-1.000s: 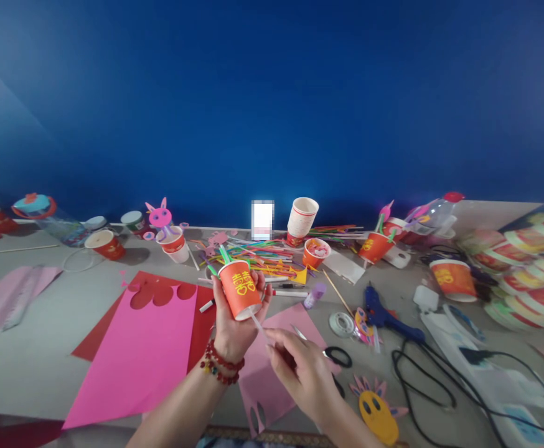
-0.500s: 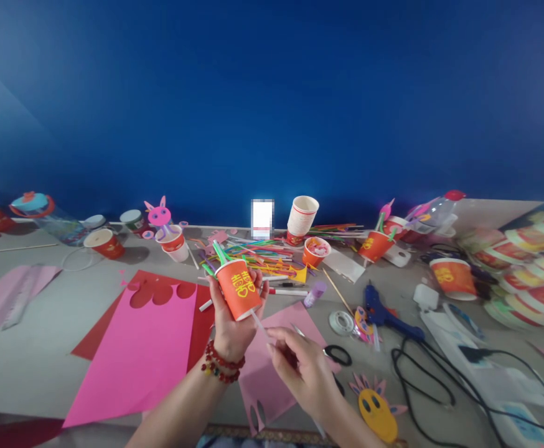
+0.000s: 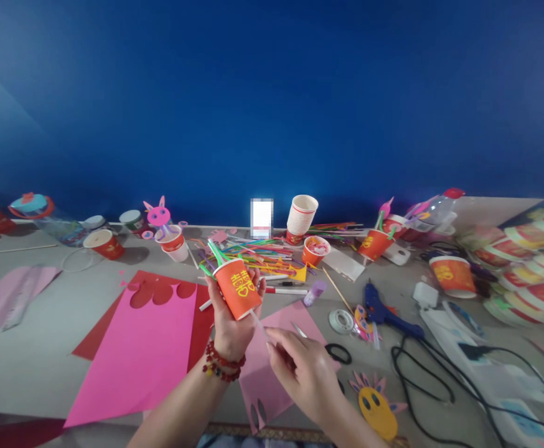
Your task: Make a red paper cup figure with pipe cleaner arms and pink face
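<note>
"Orange paper cup (image 3: 236,289): where is it sitting, and what is surrounding it?"

"It is resting in the left hand (image 3: 229,330), above the grey table (image 3: 24,367). A blue wall (image 3: 272,112) is standing behind the table. Loose coloured straws (image 3: 267,252) are lying beyond the cup, and a stack of white cups (image 3: 302,214) is standing near them. A bright pink sheet (image 3: 145,354) is overlapping a red sheet (image 3: 200,330) on the left; a blue glue gun (image 3: 386,317) is lying on the right."

"How are the fingers set?"

"The left fingers are curling around the cup's wall and grasping it. The right hand (image 3: 302,367) is pinching a thin white stick (image 3: 259,322) between thumb and forefinger, the gap closing down to the stick's thickness. The far end is meeting the cup's base; I am not managing to tell whether it is entering or only touching."

"And the pose?"

"The left palm is facing up, red bead bracelets (image 3: 224,364) circling the wrist. The right hand is extending from the lower right, its back facing up, its knuckles bending. The cup is tilting, its mouth and green strips (image 3: 217,251) pointing away and leftward."
</note>
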`<act>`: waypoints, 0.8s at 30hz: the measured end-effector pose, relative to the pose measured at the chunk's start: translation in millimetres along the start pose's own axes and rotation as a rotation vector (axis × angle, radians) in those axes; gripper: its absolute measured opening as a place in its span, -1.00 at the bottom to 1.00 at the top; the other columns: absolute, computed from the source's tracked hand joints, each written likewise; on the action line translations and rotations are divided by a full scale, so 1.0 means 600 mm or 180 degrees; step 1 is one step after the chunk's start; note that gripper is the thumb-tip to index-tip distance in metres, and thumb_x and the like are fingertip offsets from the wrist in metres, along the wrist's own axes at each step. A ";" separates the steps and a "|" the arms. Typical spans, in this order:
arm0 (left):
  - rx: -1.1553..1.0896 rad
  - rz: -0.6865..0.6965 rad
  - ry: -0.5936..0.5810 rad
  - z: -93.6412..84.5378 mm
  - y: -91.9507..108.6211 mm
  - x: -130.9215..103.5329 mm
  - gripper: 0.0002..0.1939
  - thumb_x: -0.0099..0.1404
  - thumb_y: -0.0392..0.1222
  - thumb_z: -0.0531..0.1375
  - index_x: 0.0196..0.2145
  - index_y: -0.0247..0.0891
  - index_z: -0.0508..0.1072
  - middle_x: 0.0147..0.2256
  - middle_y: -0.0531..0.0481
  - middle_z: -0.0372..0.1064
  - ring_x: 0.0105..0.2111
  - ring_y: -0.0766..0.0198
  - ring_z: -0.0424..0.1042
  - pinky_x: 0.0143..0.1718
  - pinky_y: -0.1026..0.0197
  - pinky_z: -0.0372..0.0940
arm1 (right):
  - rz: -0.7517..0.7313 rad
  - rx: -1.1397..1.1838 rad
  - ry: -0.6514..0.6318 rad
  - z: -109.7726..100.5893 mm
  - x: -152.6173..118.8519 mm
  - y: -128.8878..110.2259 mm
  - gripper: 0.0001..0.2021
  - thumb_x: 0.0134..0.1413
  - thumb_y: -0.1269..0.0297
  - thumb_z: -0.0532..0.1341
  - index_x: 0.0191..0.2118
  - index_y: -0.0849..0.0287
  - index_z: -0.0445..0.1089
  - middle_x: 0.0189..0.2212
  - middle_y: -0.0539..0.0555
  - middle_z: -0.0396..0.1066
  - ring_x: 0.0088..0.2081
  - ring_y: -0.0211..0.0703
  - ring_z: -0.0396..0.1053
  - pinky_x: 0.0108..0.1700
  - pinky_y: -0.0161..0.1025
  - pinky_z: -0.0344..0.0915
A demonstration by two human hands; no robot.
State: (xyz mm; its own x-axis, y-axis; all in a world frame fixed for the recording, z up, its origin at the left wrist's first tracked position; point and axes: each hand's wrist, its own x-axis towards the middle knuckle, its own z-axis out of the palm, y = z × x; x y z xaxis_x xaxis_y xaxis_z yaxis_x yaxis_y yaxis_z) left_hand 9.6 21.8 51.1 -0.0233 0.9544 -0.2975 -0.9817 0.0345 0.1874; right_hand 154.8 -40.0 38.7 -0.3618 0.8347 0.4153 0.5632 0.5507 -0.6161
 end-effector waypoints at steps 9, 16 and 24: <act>0.0064 0.0030 -0.0030 -0.002 0.000 0.000 -0.38 0.35 0.33 0.02 -0.02 -0.23 0.52 -0.16 -0.13 0.56 -0.07 0.13 0.53 0.15 0.03 0.30 | 0.0267 0.0148 -0.0180 -0.005 0.002 0.000 -0.79 0.26 0.38 0.10 -0.08 0.14 0.44 -0.45 0.05 0.54 -0.48 -0.18 0.47 -0.38 -0.31 0.28; 0.0195 0.0161 0.0016 0.008 -0.003 -0.003 -0.36 0.34 0.36 0.00 -0.03 -0.24 0.53 -0.20 -0.10 0.58 -0.07 0.15 0.53 0.14 0.06 0.30 | 0.1018 0.1262 -0.0438 -0.005 0.006 0.003 -0.76 0.32 0.22 0.09 -0.12 0.18 0.46 -0.57 -0.03 0.42 -0.58 -0.26 0.37 -0.50 -0.38 0.26; 0.0226 0.0177 0.0163 0.011 -0.004 -0.003 -0.34 0.38 0.33 -0.06 -0.03 -0.26 0.52 -0.21 -0.13 0.58 -0.10 0.14 0.54 0.13 0.03 0.30 | 0.0250 -0.0023 -0.0099 -0.008 0.009 -0.002 -0.77 0.25 0.40 0.08 -0.12 0.17 0.47 -0.47 0.06 0.54 -0.50 -0.19 0.45 -0.40 -0.31 0.27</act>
State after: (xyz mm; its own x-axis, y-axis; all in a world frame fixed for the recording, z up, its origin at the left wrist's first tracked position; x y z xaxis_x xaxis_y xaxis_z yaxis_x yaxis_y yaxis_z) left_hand 13.4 22.2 57.2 -0.0888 0.9391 -0.3319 -0.9628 0.0045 0.2703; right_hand 155.7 -36.3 44.6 -0.3393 0.8752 0.3448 0.5960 0.4836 -0.6411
